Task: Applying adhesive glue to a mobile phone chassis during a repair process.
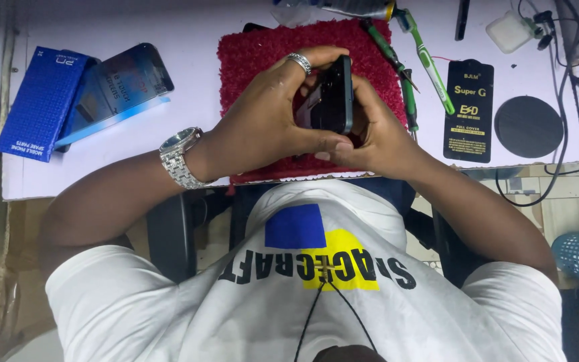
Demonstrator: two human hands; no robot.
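A black smartphone is held on edge above a red fuzzy mat on the white table. My left hand, with a silver ring and a silver wristwatch, wraps over the phone's top and left side, thumb along its lower edge. My right hand grips the phone from the right and below, fingers pressed against its side. Both hands hold the phone together, close to my chest.
A blue box and a phone screen part lie at the left. Green-handled screwdrivers and a green toothbrush lie right of the mat. A black screen-protector packet, a black round pad and cables lie further right.
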